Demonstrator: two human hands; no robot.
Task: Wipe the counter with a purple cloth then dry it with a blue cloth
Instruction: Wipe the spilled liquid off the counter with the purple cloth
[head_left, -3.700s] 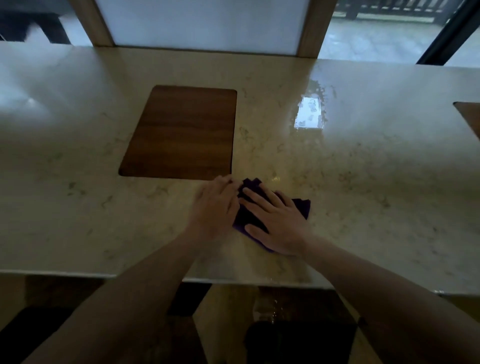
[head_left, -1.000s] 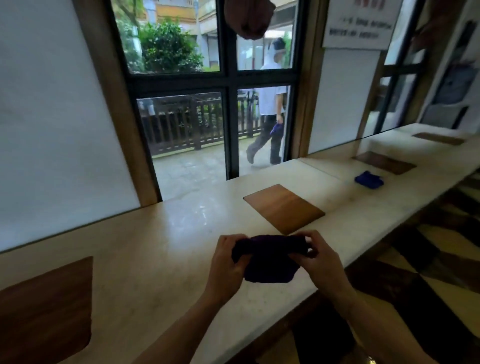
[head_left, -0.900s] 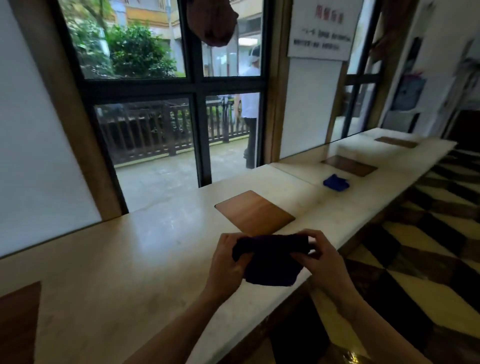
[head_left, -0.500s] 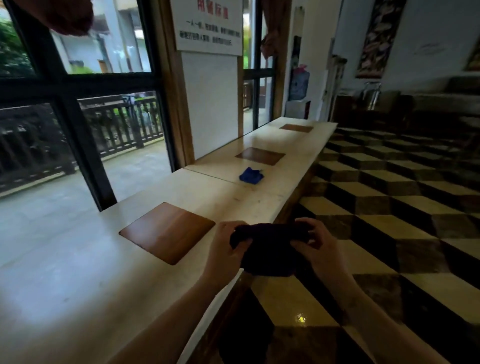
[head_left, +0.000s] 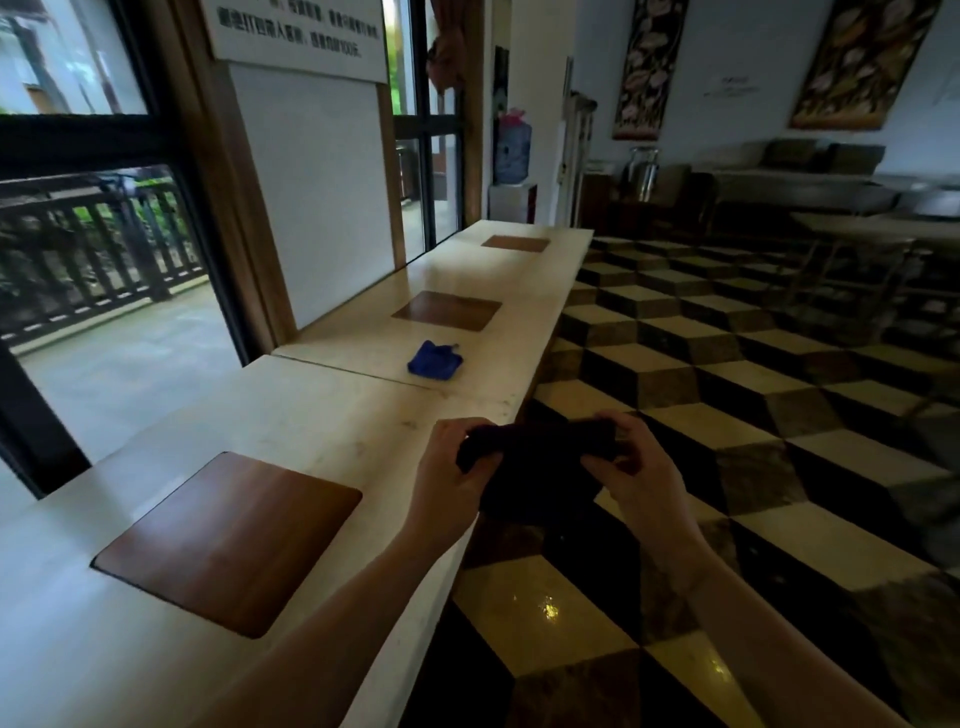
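Both hands were up in front of the body with the dark purple cloth (head_left: 535, 467) bunched between them, held in the air just off the near right edge of the long pale marble tabletop (head_left: 322, 415). The left hand (head_left: 452, 475) had its fingers curled round the left end of the cloth, and the right hand (head_left: 636, 467) had the right end in a clenched grip, thumb on top. The cloth looked nearly black in that light and hung down a bit in the middle, over the chequered tile floor (head_left: 727, 415) rather than over the stone.

Farther along the tabletop, well apart from the hands, the small crumpled blue cloth (head_left: 435, 361) was lying on the marble, just past a seam in the slab. A rounded brown wooden inlay panel (head_left: 228, 540) sat in the surface to the near left of the hands, another one (head_left: 447, 310) was just beyond the blue cloth, and a third (head_left: 515, 243) was near the far end.
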